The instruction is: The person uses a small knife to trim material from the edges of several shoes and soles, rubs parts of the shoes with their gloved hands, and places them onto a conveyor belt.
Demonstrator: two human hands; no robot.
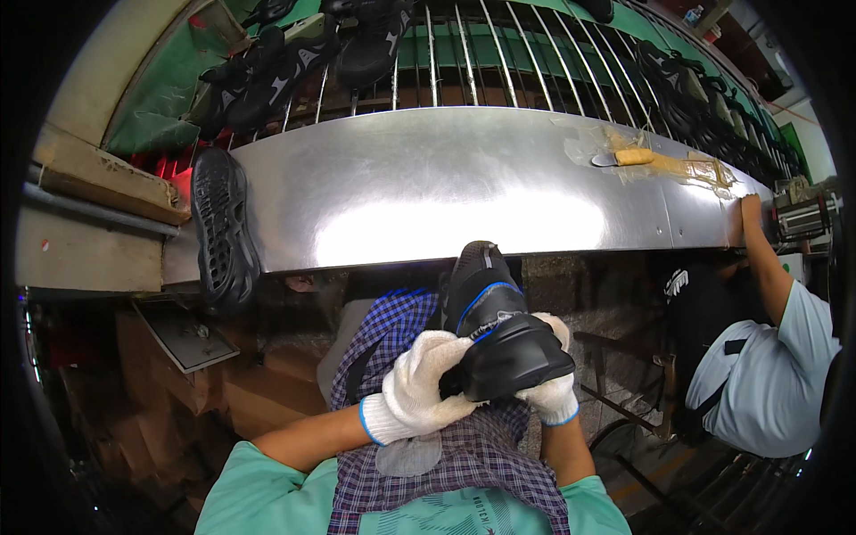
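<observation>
A black sports shoe (513,357) with a blue line along its upper is held over my lap, just in front of the metal bench. Its toe points away from me, and its thick black heel faces me. My left hand (415,388), in a white knit glove, grips the heel end from the left. Around the right side of the heel closes my right hand (553,392), gloved the same way, its fingers partly hidden by the shoe. A loose black shoe sole (221,223) with holes lies at the bench's left end, overhanging its near edge.
Beyond the metal bench (428,160) runs a rack of metal rods (468,58) carrying black shoes (285,76). A short blade with a yellow handle (635,157) lies among tape at the bench's right. A co-worker (758,357) sits at the right, one arm reaching the bench. Cardboard boxes (276,392) stand lower left.
</observation>
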